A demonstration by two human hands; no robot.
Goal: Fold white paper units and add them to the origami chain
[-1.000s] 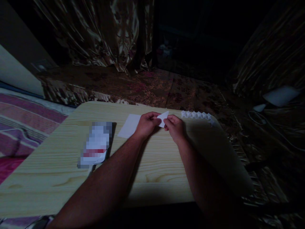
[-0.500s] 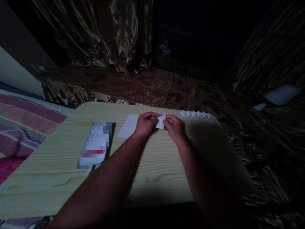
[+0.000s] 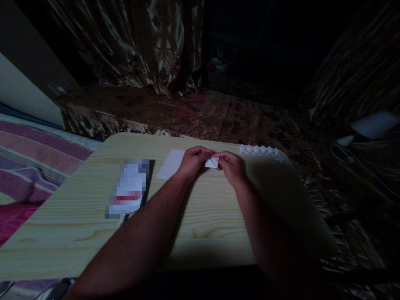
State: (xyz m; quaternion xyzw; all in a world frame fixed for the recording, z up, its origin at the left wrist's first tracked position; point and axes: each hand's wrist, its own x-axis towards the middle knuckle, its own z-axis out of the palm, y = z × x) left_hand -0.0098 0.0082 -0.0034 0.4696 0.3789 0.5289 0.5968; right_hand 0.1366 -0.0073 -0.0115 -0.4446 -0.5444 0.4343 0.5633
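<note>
Head view, looking down in dim light: both my hands meet over the far part of a pale wood-grain tabletop [image 3: 203,221], and the flat white rectangular sheet of paper [image 3: 170,164] lying there serves as my marker. Just to the right of that sheet, my left hand [image 3: 193,161] and my right hand [image 3: 231,166] both pinch a small folded piece of white paper [image 3: 213,163] between thumb and fingertips, the fingers closed narrow on its two ends. My left hand covers the sheet's right edge. I cannot tell whether the folded piece touches the tabletop or is held just above it. Farther right of the sheet, past my right hand, a row of little white folded paper stars [image 3: 261,149] lies along the tabletop's far edge. Left of the sheet and nearer to me lies a white packet with a red band [image 3: 128,189], its print blurred out. Well behind the sheet hangs a shiny brown patterned curtain [image 3: 134,46].
</note>
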